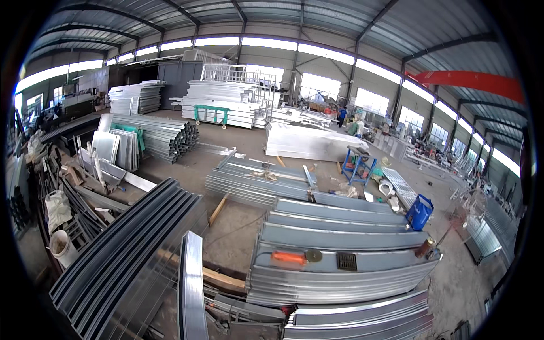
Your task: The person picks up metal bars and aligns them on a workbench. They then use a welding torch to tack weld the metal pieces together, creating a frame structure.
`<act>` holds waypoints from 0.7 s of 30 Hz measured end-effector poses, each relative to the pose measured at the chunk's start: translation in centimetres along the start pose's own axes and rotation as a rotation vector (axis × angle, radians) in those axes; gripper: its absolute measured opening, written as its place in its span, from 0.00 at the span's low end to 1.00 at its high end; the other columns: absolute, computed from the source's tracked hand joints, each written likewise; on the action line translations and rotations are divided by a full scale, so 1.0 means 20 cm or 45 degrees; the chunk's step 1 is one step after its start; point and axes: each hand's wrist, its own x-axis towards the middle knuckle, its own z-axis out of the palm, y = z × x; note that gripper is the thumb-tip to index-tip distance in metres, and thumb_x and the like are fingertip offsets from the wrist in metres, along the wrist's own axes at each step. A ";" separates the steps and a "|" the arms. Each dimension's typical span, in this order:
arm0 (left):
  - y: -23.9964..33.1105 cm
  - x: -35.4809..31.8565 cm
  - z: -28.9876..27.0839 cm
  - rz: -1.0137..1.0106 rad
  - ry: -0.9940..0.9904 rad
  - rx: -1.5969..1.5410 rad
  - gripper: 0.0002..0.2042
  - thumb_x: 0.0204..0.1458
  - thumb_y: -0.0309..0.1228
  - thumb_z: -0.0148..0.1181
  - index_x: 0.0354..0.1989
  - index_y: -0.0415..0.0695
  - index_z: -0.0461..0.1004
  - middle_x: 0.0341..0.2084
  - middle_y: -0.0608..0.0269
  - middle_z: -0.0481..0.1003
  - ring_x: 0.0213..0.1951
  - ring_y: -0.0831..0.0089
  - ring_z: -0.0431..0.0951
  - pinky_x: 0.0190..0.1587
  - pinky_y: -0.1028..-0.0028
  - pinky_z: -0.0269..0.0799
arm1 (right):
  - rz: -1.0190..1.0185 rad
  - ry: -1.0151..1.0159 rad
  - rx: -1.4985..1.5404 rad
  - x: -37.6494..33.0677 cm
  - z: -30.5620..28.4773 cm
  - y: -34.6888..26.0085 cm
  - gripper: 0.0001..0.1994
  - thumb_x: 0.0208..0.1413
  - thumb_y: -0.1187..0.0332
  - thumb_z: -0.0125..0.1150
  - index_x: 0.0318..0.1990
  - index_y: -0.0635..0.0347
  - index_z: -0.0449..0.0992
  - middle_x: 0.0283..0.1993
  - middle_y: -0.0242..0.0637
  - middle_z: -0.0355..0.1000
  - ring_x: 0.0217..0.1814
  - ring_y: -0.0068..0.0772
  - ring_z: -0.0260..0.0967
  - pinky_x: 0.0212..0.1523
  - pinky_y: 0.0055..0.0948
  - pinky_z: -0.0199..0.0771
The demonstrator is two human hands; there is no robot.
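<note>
Neither of my hands shows in the head view. Straight ahead lies a stack of grey galvanized metal channels (340, 238). On top of it rest an orange angle grinder (289, 258) and a small dark square grate (346, 261). A brown bottle-shaped thing (425, 247) stands at the stack's right end. To my left a long pile of ribbed metal profiles (130, 255) slopes toward me, and one curved metal strip (192, 283) stands close in front.
Wooden battens (218, 209) lie on the concrete floor between the stacks. A blue bag (419, 212), a blue stand (357, 164), a white bucket (61, 246) and scrap metal (73, 181) surround the area. More sheet stacks (221, 105) fill the hall's back.
</note>
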 end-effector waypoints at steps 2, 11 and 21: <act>-0.04 0.19 -0.12 0.014 -0.018 0.009 0.22 0.64 0.54 0.58 0.41 0.47 0.85 0.32 0.53 0.83 0.35 0.49 0.83 0.37 0.50 0.79 | 0.010 0.018 -0.014 0.14 0.07 -0.14 0.35 0.65 0.45 0.68 0.72 0.57 0.73 0.61 0.46 0.78 0.56 0.52 0.76 0.49 0.50 0.82; -0.10 0.74 -0.49 0.009 -0.043 0.081 0.24 0.64 0.57 0.58 0.41 0.47 0.85 0.30 0.54 0.83 0.33 0.49 0.83 0.37 0.51 0.79 | 0.079 0.032 -0.080 0.55 0.27 -0.58 0.36 0.64 0.43 0.68 0.70 0.59 0.74 0.57 0.45 0.79 0.52 0.50 0.77 0.45 0.51 0.84; -0.18 0.66 -0.40 -0.303 -0.034 0.278 0.27 0.64 0.61 0.58 0.40 0.46 0.86 0.28 0.56 0.84 0.30 0.50 0.84 0.36 0.51 0.79 | 0.616 0.153 0.008 1.07 0.20 -0.80 0.29 0.60 0.51 0.75 0.62 0.61 0.79 0.57 0.43 0.82 0.61 0.41 0.78 0.60 0.42 0.80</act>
